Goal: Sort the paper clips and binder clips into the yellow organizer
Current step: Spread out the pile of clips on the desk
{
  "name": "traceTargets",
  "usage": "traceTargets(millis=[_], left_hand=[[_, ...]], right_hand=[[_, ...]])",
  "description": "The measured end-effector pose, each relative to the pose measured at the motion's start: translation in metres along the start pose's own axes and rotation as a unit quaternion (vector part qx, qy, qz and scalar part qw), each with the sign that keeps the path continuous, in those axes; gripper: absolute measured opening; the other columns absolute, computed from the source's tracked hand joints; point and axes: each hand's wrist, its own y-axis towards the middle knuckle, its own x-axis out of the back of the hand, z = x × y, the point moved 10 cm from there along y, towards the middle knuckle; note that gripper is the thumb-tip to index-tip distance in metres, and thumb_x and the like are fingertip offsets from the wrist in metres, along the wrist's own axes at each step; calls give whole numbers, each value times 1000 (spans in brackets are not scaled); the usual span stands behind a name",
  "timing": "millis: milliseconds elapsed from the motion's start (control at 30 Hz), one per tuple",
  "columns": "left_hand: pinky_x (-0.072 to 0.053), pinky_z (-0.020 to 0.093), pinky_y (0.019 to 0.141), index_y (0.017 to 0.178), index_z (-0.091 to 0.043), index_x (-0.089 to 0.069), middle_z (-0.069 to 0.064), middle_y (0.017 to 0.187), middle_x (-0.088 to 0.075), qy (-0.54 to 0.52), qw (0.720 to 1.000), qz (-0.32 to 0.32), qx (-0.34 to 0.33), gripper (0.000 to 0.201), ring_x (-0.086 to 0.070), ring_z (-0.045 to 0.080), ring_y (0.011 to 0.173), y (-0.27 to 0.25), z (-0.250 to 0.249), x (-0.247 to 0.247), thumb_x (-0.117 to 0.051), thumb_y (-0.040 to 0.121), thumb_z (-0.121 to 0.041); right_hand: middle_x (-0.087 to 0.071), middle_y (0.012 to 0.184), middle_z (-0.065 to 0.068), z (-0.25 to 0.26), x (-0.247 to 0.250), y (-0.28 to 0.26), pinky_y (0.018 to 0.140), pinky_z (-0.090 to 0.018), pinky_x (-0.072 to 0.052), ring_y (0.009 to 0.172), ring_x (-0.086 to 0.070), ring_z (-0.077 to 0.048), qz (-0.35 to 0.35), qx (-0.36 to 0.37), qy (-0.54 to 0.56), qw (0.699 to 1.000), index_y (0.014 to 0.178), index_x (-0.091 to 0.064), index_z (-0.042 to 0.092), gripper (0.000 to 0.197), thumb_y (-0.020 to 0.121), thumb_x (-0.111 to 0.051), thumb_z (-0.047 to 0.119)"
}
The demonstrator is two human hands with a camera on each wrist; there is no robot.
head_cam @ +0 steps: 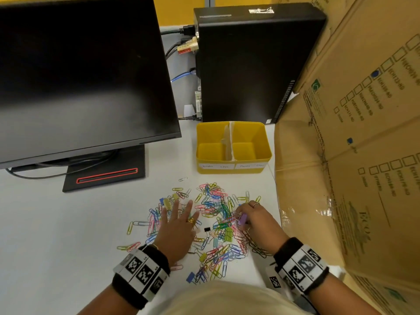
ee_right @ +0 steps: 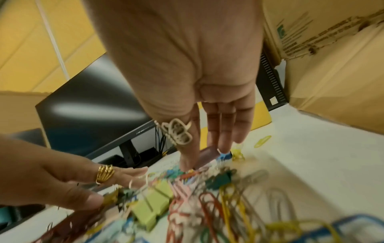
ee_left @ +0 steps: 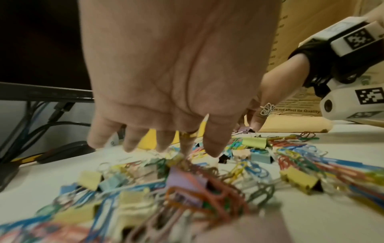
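Head view: a loose pile of coloured paper clips [head_cam: 216, 205] mixed with binder clips [head_cam: 228, 234] is spread over the white counter [head_cam: 68, 223], just in front of the yellow organizer [head_cam: 234, 146]. The organizer's two compartments, split by a white divider [head_cam: 231, 139], are seen bare, with a paper label on the front under each.

The left hand [head_cam: 177, 233] is laid flat on the left part of the pile, fingers straight and spread, nothing grasped; a gold ring [ee_right: 105, 172] is worn on it. The right hand [head_cam: 254, 223] is curled over the right part of the pile, and a purple binder clip [head_cam: 242, 219] is pinched between its thumb and fingertips, low over the clips. Whether that clip is lifted clear of the pile cannot be told.

A dark monitor [head_cam: 79, 76] is seen at the left, a black computer [head_cam: 250, 64] behind the organizer, and a cardboard box [head_cam: 352, 155] at the right.
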Motion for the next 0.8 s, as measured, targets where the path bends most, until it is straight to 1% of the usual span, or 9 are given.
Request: traceTargets(millis=[33, 100, 200, 300, 367, 467, 633, 733, 800], left_hand=[[-6, 55, 116, 146, -23, -14, 5, 158, 6, -9, 1000, -25, -2, 50, 2, 36, 144, 1, -6, 9, -28, 99, -31], [-28, 44, 115, 138, -20, -37, 6, 154, -22, -68, 993, -87, -34, 42, -28, 29, 137, 2, -26, 30, -36, 97, -24], [-50, 34, 89, 117, -16, -60, 6, 120, -57, -206, 972, -99, -56, 31, -57, 21, 105, 2, -55, 40, -45, 94, -31], [-48, 34, 73, 87, -6, -64, 11, 90, -63, -204, 975, -79, -32, 40, -60, 24, 86, 7, -68, 37, -49, 90, -44], [-51, 35, 70, 75, -2, -62, 12, 74, -60, -234, 970, -69, -9, 42, -62, 26, 75, 12, -65, 32, -53, 89, -41], [-57, 37, 72, 68, -1, -63, 16, 72, -67, -299, 951, -74, 12, 38, -66, 29, 71, 14, -54, 29, -57, 89, -32], [-55, 27, 76, 82, -12, -71, 1, 91, -74, -342, 933, -106, 34, 19, -58, 8, 64, -2, -28, 38, -58, 89, -25], [-54, 27, 74, 87, -15, -70, 1, 88, -72, -352, 927, -117, 54, 19, -59, 11, 67, -11, -5, 37, -51, 90, -15], [-55, 31, 73, 95, -14, -68, 0, 76, -64, -364, 922, -109, 70, 19, -54, 11, 60, -15, 10, 27, -49, 92, -14]], right_hand=[[-50, 89, 1, 1, 5, 0, 79, -26, -52, 87, -53, -16, -5, 15, 18, 1000, 102, -58, 13, 43, 70, -51, -15], [-49, 92, 2, -6, 23, 1, 77, -14, -44, 87, -50, -13, -29, 18, 19, 999, 102, -58, 13, 40, 74, -54, -14], [-47, 93, 2, -39, 52, 10, 78, -21, -40, 88, -52, -17, -79, -37, -18, 996, 104, -59, 12, 43, 73, -50, -17], [-56, 95, -6, -64, 54, 16, 77, -22, -40, 97, -55, -24, -51, -86, -52, 994, 107, -58, 11, 41, 76, -49, -14], [-56, 108, -10, -60, 53, 14, 87, -28, -43, 107, -50, -26, -54, -81, -78, 992, 110, -57, 11, 36, 78, -53, -6], [-49, 119, -6, -31, 52, 6, 96, -31, -40, 113, -45, -24, -82, -9, -92, 992, 113, -56, 16, 34, 81, -59, 4], [-51, 110, -2, -1, -3, 0, 92, -36, -48, 109, -53, -24, 81, 68, -39, 994, 107, -61, 21, 32, 81, -61, 2], [-56, 120, -12, -10, -6, 5, 87, -33, -48, 113, -53, -28, 62, 19, -122, 990, 109, -60, 13, 26, 83, -58, 8], [-62, 111, -14, -17, -6, 6, 74, -29, -44, 101, -59, -29, 52, -8, -152, 987, 102, -60, 11, 21, 83, -54, 6]])
